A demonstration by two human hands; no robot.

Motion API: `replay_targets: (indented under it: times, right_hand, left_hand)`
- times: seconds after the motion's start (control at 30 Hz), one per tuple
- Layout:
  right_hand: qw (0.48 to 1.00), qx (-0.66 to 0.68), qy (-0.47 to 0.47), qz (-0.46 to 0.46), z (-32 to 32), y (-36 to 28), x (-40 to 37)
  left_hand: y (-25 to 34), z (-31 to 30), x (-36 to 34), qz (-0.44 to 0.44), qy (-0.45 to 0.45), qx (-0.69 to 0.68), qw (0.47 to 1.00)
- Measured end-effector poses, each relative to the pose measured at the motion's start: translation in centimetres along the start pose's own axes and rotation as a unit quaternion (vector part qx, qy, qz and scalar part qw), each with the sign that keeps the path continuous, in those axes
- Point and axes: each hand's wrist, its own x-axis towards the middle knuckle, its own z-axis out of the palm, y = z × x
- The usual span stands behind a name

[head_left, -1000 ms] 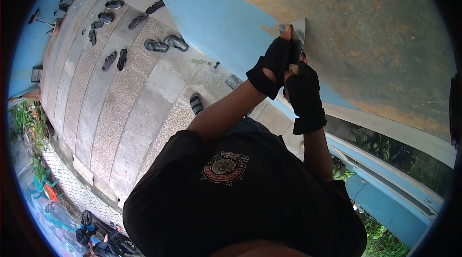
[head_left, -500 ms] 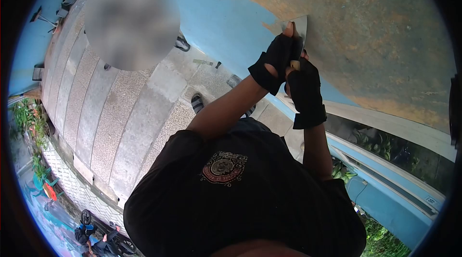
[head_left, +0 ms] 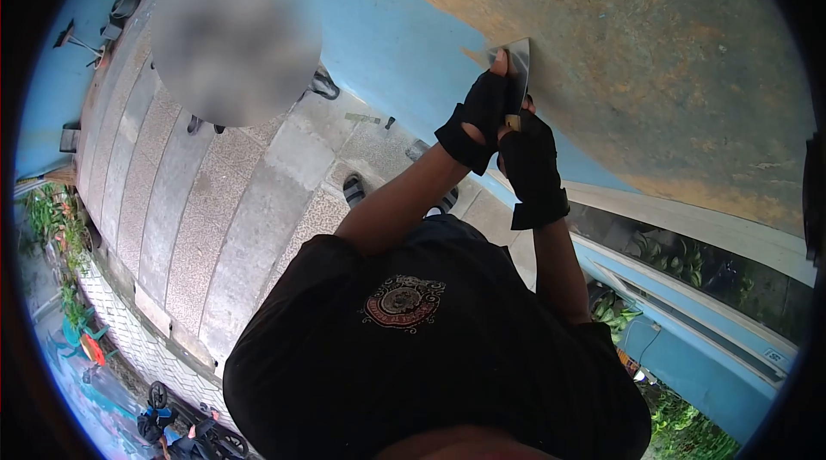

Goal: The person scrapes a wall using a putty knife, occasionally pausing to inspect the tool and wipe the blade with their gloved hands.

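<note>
Both of my hands, in black fingerless gloves, are on a metal scraper (head_left: 519, 68) with a wide blade. My left hand (head_left: 483, 109) grips it near the blade, one finger stretched along the metal. Lower down, my right hand (head_left: 529, 154) is wrapped round the handle, whose wooden end shows between the hands. The blade's edge lies against the wall (head_left: 654, 73), where the surface is bare grey and tan. Light blue paint (head_left: 387, 38) covers the wall to the left of the blade.
A person, mostly blurred out, stands at upper left with sandalled feet (head_left: 324, 84) on the paved floor (head_left: 249, 193). A strip and a small dark object (head_left: 391, 123) lie near the wall base. A window ledge (head_left: 688, 322) runs at lower right. A motorcycle (head_left: 219, 443) is at lower left.
Both my hands and the scraper have moved a little left and slightly down along the wall. Near the blurred person, the feet have shifted, and more of one sandal shows.
</note>
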Motion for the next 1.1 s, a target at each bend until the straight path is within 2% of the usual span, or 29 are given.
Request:
replay_targets:
  times: [0.03, 0.07, 0.13, 0.17, 0.2, 0.23, 0.27, 0.33, 0.37, 0.43, 0.53, 0.57, 0.6, 0.67, 0.7, 0.73, 0.8, 0.87, 0.9, 0.93, 1.0, 1.03, 1.07, 1.1]
  right_hand:
    - [0.993, -0.041, 0.023, -0.112, -0.4, 0.3, -0.4]
    - [0.992, -0.04, 0.024, -0.119, -0.4, 0.7, 0.5]
    - [0.928, -0.187, 0.048, -0.319, -0.2, 1.2, 1.3]
    - [0.929, -0.189, 0.045, -0.314, -0.1, 1.5, 0.9]
    - [0.984, -0.084, 0.009, -0.156, 0.2, 0.7, 0.4]
    - [0.999, 0.028, -0.023, 0.002, 0.5, 0.1, 0.5]
    - [0.999, 0.03, -0.021, 0.004, 0.3, 0.4, 0.0]
    - [0.996, 0.026, 0.003, -0.083, -0.2, 1.3, -0.3]
    - [0.996, 0.025, 0.005, -0.085, 0.1, 1.7, 0.3]
    - [0.999, 0.019, 0.001, -0.028, 0.9, 2.4, 1.2]
    - [0.999, 0.019, 0.019, -0.025, 0.9, 1.1, 0.1]
    - [0.961, -0.085, 0.106, -0.241, 0.9, 2.9, 0.5]
    - [0.959, -0.084, 0.108, -0.247, 0.4, 2.4, 0.9]
    - [0.999, 0.005, -0.014, -0.047, -0.1, 1.6, 0.6]
    - [0.999, 0.005, -0.011, -0.045, 0.5, 2.2, 0.8]
    - [0.999, 0.004, 0.002, -0.052, 1.6, 3.1, 1.5]
    - [0.997, 0.008, 0.016, -0.069, 2.6, 3.4, 1.5]
    - [0.992, -0.061, 0.015, -0.109, 2.0, 3.3, -1.0]
    - [0.971, -0.074, 0.052, -0.219, 1.8, 4.0, -1.7]
    - [0.97, -0.072, 0.054, -0.224, 1.0, 3.1, -1.7]
    - [0.993, 0.077, 0.002, -0.094, -0.3, 0.7, -3.3]
    - [0.99, 0.129, -0.028, 0.051, -1.4, -0.4, -2.6]
    - [0.975, 0.203, -0.046, 0.081, -1.5, -0.5, -1.3]
    - [0.975, 0.19, -0.079, 0.081, -0.9, -0.4, 0.6]
  left_hand:
    - [-0.4, 0.4, -0.2, -0.001, -0.003, 0.006, 1.0]
    - [-0.3, 0.7, -0.1, 0.002, -0.007, 0.011, 1.0]
    - [0.6, 0.7, -0.2, -0.006, 0.012, -0.021, 1.0]
    - [0.9, 0.2, 0.1, 0.006, 0.005, -0.023, 1.0]
    - [0.7, -0.3, 0.1, 0.018, 0.0, -0.026, 1.0]
    - [0.6, -0.5, 0.1, 0.016, -0.026, -0.031, 0.999]
    - [0.0, -0.4, -0.2, 0.012, -0.026, -0.029, 0.999]
    - [-0.3, 0.5, -0.1, -0.016, -0.017, -0.014, 1.0]
    - [-0.2, 0.7, 0.0, 0.006, -0.013, -0.027, 1.0]
    - [0.3, -0.8, 0.8, 0.018, -0.025, -0.036, 0.999]
    - [-0.3, -1.0, 0.4, 0.017, -0.022, -0.036, 0.999]
    - [-0.7, -0.3, 0.1, -0.006, -0.011, -0.024, 1.0]
    - [-0.9, 0.4, 0.1, -0.026, -0.001, -0.015, 1.0]
    - [-0.7, -0.2, 0.7, -0.001, -0.016, -0.021, 1.0]
    - [0.1, -0.8, 1.0, 0.027, -0.024, -0.034, 0.999]
    - [0.7, -1.5, 1.1, 0.057, -0.032, -0.048, 0.997]
    - [1.3, -3.0, 0.3, 0.05, -0.054, -0.018, 0.997]
    - [1.0, -2.5, -2.7, -0.028, -0.059, 0.006, 0.998]
    - [0.8, -3.6, -3.3, -0.068, -0.101, -0.025, 0.992]
    - [1.4, -3.9, -4.0, -0.064, -0.103, -0.02, 0.992]
    - [2.6, -5.1, -7.1, -0.136, -0.057, 0.099, 0.984]
    - [3.0, -5.6, -7.7, -0.147, -0.056, 0.105, 0.982]
    - [3.4, -6.1, -8.3, -0.149, -0.06, 0.112, 0.981]
    - [3.8, -6.5, -9.0, -0.139, -0.049, 0.143, 0.979]
